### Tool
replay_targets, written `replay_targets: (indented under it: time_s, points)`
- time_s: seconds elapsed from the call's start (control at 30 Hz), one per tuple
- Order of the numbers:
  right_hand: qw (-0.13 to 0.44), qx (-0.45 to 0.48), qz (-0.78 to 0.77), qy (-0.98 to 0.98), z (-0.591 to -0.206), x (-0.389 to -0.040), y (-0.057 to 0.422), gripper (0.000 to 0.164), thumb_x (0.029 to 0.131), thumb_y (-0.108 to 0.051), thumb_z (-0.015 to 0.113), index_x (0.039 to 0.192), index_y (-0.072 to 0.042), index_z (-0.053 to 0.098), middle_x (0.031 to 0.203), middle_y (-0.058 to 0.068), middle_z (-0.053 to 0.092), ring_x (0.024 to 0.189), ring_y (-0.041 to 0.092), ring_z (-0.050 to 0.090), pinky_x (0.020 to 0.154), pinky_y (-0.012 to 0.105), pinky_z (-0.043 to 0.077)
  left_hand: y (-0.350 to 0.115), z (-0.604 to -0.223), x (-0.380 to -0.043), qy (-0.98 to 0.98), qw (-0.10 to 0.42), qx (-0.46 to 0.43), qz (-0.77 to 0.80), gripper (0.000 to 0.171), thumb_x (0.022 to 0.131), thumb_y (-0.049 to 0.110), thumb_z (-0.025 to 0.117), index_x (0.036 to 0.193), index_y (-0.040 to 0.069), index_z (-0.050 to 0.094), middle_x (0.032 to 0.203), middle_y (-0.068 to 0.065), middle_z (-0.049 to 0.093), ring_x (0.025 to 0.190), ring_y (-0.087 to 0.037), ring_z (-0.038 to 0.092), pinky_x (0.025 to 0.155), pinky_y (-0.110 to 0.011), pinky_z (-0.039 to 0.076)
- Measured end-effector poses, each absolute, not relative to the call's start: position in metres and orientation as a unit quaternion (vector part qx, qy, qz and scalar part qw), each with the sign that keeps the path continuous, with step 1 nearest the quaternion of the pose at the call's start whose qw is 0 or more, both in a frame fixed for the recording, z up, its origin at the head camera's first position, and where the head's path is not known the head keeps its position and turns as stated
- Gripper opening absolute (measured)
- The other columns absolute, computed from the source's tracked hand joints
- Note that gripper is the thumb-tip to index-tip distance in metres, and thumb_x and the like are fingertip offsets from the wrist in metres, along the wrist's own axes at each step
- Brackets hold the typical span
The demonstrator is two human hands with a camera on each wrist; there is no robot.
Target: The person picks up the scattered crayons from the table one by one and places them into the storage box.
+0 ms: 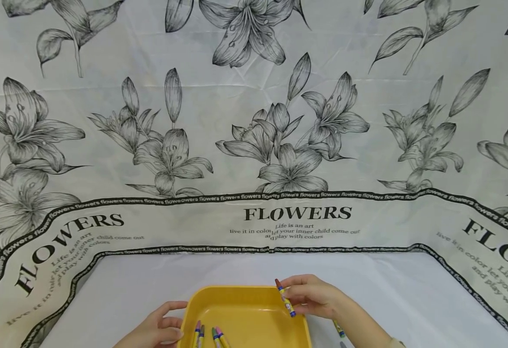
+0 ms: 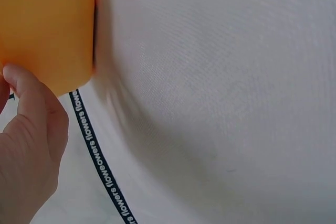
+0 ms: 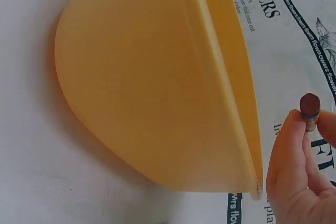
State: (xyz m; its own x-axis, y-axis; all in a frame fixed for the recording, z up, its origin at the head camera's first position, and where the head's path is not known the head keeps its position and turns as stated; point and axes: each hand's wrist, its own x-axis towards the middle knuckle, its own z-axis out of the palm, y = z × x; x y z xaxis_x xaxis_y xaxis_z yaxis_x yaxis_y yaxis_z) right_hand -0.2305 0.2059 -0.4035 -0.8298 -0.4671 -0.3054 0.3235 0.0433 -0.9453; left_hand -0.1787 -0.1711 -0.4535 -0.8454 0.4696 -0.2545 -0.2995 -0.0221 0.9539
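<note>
A yellow plastic bin (image 1: 245, 290) stands on the white cloth, its near part cut off by the head view's lower edge. My left hand (image 1: 155, 326) holds its left rim; the left wrist view has the fingertips on the bin's edge (image 2: 58, 30). Between thumb and fingers, my right hand (image 1: 314, 296) pinches a brown crayon (image 1: 285, 297) over the bin's right rim. The crayon is tilted, its brown tip up. From the right wrist view, the crayon (image 3: 310, 106) appears end-on, beside the bin's outer wall (image 3: 136, 82). Several crayons (image 1: 220, 337) lie in the bin's left part.
Right of the bin, a green-tipped crayon (image 1: 339, 329) lies partly hidden by my right forearm, with a grey tip (image 1: 342, 344) near it. White cloth (image 1: 384, 285) covers the table. A flower-printed curtain (image 1: 254, 145) hangs behind and around the sides.
</note>
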Motion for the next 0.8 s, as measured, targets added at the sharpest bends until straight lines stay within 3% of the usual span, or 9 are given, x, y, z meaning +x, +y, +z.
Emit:
replay_targets:
  time_s: [0.8]
  points:
    - [0.281, -0.076, -0.67, 0.683, -0.422, -0.223, 0.163, 0.029, 0.081, -0.001, 0.062, 0.109, 0.007, 0.06, 0.079, 0.004, 0.063, 0.067, 0.011, 0.06, 0.062, 0.025, 0.054, -0.172, -0.453, -0.18, 0.639, 0.277, 0.066, 0.714, 0.065, 0.088, 0.008, 0.058, 0.14, -0.001, 0.021, 0.096, -0.004, 0.059, 0.078, -0.013, 0.06, 0.077, -0.031, 0.052]
